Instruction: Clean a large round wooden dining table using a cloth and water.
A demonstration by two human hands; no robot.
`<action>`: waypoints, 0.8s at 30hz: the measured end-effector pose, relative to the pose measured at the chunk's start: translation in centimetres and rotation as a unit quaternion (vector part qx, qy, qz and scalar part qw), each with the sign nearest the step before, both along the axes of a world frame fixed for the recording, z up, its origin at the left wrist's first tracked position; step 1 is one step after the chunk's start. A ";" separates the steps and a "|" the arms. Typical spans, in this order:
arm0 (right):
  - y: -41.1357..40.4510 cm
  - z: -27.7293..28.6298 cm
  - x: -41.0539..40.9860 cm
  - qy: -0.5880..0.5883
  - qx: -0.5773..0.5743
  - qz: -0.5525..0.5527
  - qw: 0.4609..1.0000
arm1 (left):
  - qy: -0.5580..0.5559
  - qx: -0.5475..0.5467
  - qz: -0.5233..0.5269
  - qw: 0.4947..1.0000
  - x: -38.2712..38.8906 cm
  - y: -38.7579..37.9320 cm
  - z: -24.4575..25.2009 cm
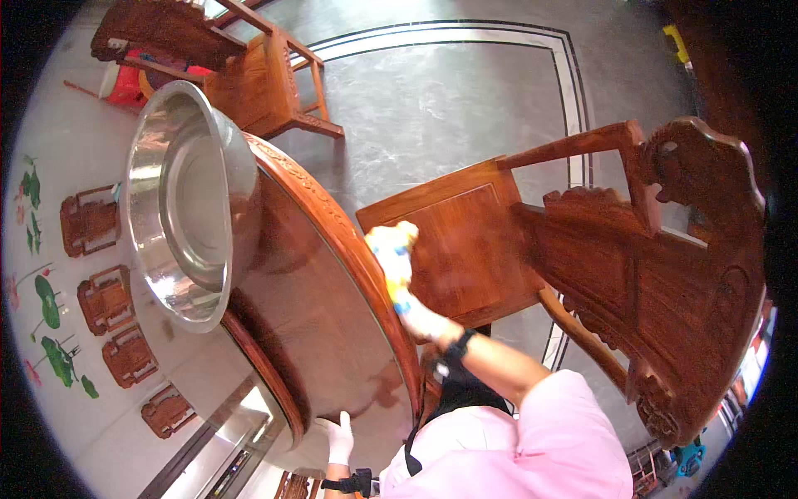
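My right hand (424,321), in a white glove, grips a white cloth with yellow and blue patches (393,249). Motion blurs both hand and cloth at the carved wooden rim (349,231) of a round table, beside a wooden armchair's seat (467,243). Low in the picture, my left hand (341,440), gloved in white too, has its fingers apart and holds nothing. It is at the glossy brown tabletop (318,299); whether it touches the surface I cannot tell. A large stainless steel basin (240,156) stands farther left above the table, near a raised round wooden edge (268,380).
The armchair's carved back (623,280) rises close on my right. Another wooden chair (249,81) stands beyond the basin, near a red object (124,84). Several chairs (106,299) line the left side by a wall with painted lotus leaves (47,299). Grey tiled floor (436,112) lies ahead.
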State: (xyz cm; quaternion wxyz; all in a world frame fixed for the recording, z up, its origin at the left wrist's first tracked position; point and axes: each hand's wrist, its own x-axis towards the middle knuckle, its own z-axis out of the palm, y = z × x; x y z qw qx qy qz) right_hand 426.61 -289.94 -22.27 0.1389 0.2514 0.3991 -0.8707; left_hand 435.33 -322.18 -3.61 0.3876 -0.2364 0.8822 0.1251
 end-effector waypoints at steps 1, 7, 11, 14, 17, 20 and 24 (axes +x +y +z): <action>-0.7 1.8 2.6 0.016 -0.054 -0.053 0.997 | -0.001 0.001 0.003 1.000 0.2 0.7 0.1; -5.3 0.5 8.7 -0.042 -0.216 -0.197 0.955 | -0.020 -0.082 0.022 0.996 -0.6 2.4 0.4; -1.5 -2.0 4.3 0.009 -0.064 -0.115 0.991 | 0.008 -0.063 0.016 0.998 1.1 0.1 -0.9; -1.9 -2.4 0.9 -0.054 -0.424 -0.180 0.886 | 0.063 -0.027 0.018 0.997 2.0 -2.2 -1.3; 0.0 -1.5 -3.1 0.202 -0.032 -0.063 0.977 | 0.055 -0.073 0.009 0.996 1.1 -0.3 -0.7; 0.2 7.1 -5.1 0.118 -0.068 -0.187 0.973 | 0.075 -0.093 0.037 0.992 1.3 1.1 0.5; -2.1 10.0 -0.5 -0.033 -0.178 -0.268 0.946 | 0.101 -0.107 0.036 0.989 1.6 1.4 0.7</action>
